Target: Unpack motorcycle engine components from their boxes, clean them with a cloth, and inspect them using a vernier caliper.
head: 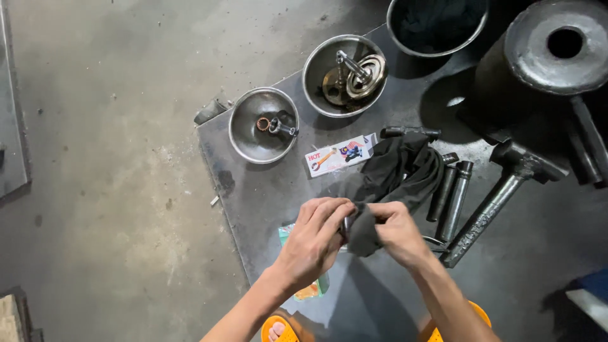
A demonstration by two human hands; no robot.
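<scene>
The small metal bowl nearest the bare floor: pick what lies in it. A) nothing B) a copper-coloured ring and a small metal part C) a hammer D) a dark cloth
B: the small metal bowl holds a copper-coloured ring beside a small metal part; the dark cloth is in the hands.

black rag (pixel 405 174); silver steel bowls (pixel 248 142); orange sandals (pixel 278 329); grey floor (pixel 114 190).

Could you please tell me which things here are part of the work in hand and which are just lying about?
In hand:
left hand
right hand
dark cloth
small metal part, held between both hands

Lying about:
two steel bowls holding parts
printed packet
hammer
metal tubes
heavy round block
</scene>
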